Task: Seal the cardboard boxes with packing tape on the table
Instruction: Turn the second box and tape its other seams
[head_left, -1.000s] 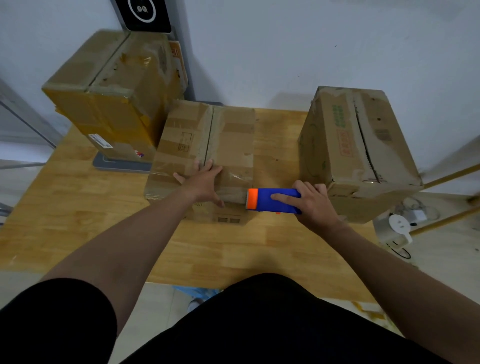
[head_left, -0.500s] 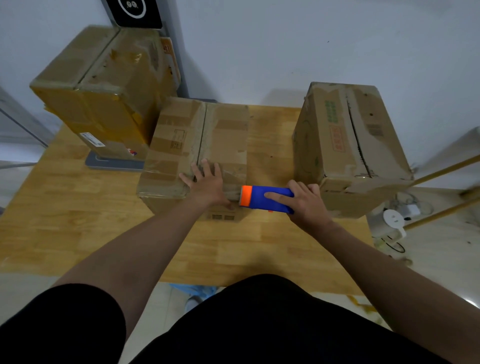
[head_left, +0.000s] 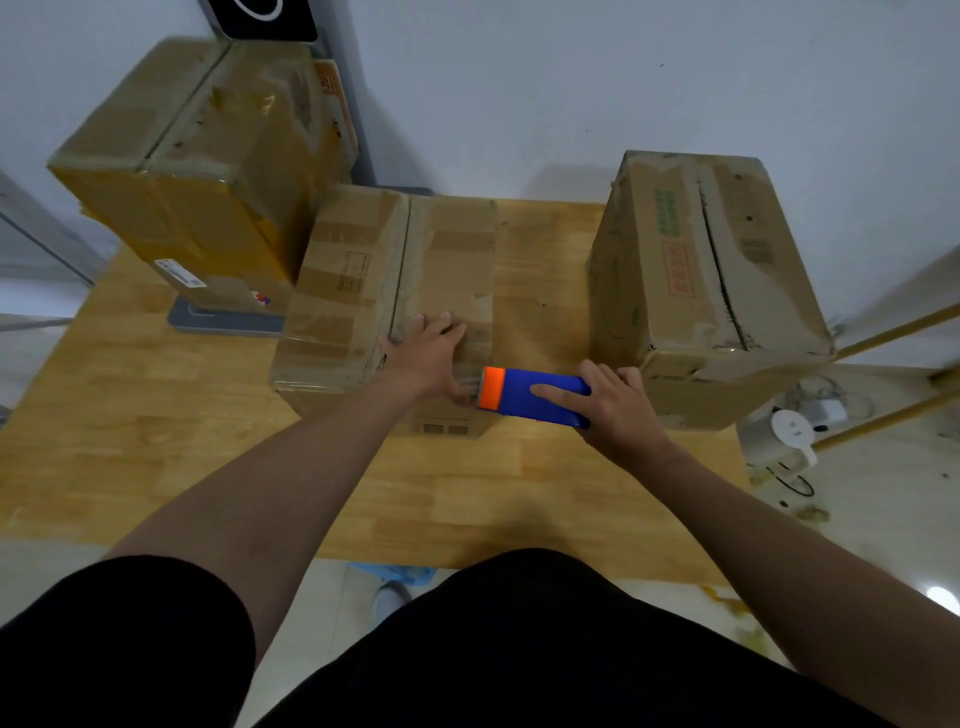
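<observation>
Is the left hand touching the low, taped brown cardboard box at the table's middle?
Touching. Head view: the left hand lies flat on the low cardboard box, on its top by the near edge.

Left hand (head_left: 428, 353) presses flat on the middle box (head_left: 384, 291); right hand (head_left: 613, 410) grips the tape dispenser (head_left: 530, 397).

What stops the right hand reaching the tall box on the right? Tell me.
Likely yes, it can reach: the right hand is just beside the tall box, nothing between them, but it grips the tape dispenser.
</observation>
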